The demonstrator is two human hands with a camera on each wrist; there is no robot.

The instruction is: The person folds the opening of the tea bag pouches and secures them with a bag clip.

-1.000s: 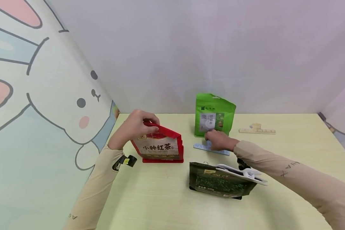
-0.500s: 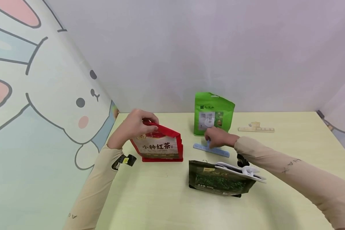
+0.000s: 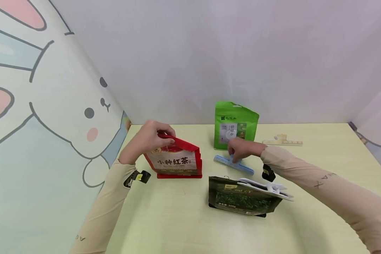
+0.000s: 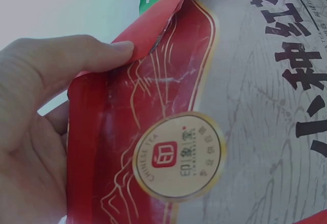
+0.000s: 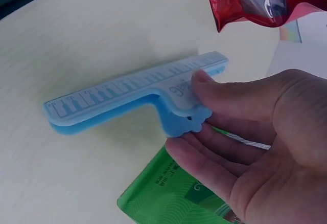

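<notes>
**On the yellow table: blue clip picked up, red bag not yet clipped**

On the table (image 3: pixel 177 225), the left hand (image 3: pixel 147 141) pinches the top edge of the red tea bag (image 3: pixel 177 163), which stands upright. The right hand (image 3: pixel 242 149) pinches the blue sealing clip (image 3: pixel 233 164) by its handle, just in front of the green bag (image 3: pixel 235 125). The dark green bag (image 3: pixel 241 201) already carries a white clip (image 3: pixel 266 187). I judge the red bag is next; a beige clip (image 3: pixel 282 141) lies unused.
</notes>
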